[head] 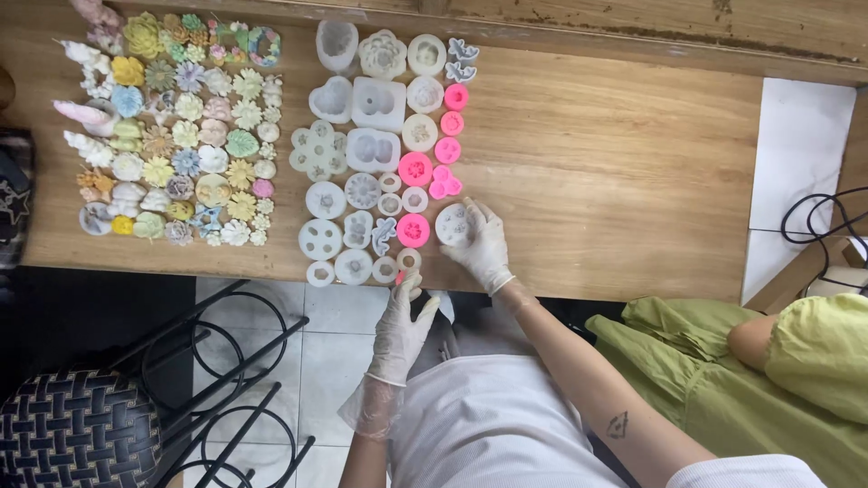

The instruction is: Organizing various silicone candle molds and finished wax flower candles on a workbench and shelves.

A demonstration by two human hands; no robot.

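1. Fingers [477,217] of the gloved right hand [484,248] curl around a round white mould [455,225] lying on the worktop [615,172].
2. Left hand [402,330], gloved, hangs spread and empty at the worktop's near edge.
3. Pink moulds [414,169] lie just beside; pastel flower casts [185,136] sit well apart.

Ref. landmark: wooden table [615,163]. On its far-left end: grid of pastel cast flowers [181,126]. Below table's left edge: black wire rack [235,380] w/ woven stool [77,429] beside it; off right end: black cable [818,217], person in green clothing [750,370].
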